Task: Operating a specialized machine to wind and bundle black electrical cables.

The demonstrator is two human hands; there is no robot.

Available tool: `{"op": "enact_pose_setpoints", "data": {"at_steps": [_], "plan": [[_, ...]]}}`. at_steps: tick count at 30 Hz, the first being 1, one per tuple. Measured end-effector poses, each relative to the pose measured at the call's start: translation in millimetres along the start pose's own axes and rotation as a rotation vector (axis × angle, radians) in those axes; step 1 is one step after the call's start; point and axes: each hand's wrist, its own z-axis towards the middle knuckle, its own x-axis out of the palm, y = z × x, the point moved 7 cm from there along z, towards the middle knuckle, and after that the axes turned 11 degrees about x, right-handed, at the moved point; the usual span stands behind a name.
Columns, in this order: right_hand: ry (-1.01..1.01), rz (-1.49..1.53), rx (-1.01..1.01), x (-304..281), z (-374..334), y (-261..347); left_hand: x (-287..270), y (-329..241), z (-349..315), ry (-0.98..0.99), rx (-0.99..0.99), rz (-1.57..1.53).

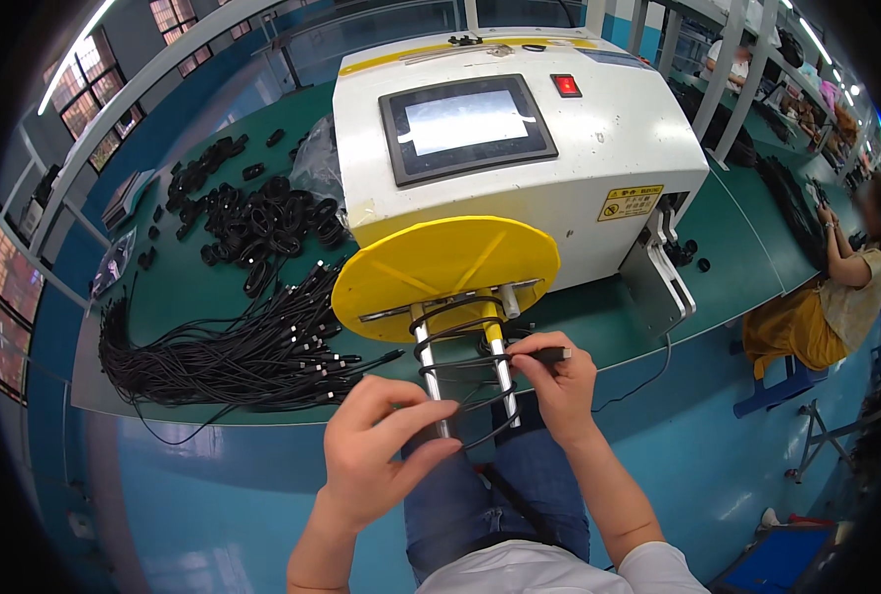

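A black cable (468, 368) is wound in several loops around two metal rods (505, 381) that stick out toward me from a round yellow disc (445, 267). The disc is on the front of a white machine (619, 129). My right hand (562, 389), beside the right rod, pinches the cable near its black plug (553, 353) between thumb and fingers. My left hand (376, 445) is at the free end of the left rod, thumb and forefinger apart on either side of the rod tip. No grip on the cable shows there.
Left of the machine, a heap of black coiled cables (272, 223) and a long bundle of loose black cables (233, 351) lie on the green table (163, 282). The machine has a screen (468, 124) and a red switch (565, 86). Another person (836, 287) sits at far right.
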Motion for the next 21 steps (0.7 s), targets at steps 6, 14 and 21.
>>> {"op": "enact_pose_setpoints", "data": {"at_steps": [6,14,21], "plan": [[-0.034,0.263,0.162,-6,-6,-14,13,15,-6,0.054,0.035,0.038],[-0.071,0.341,0.428,-9,-25,-56,4,-10,-15,-0.035,0.149,0.062],[-0.136,0.273,0.360,-13,-31,-43,13,31,-31,-0.017,-0.020,-0.271]]}}
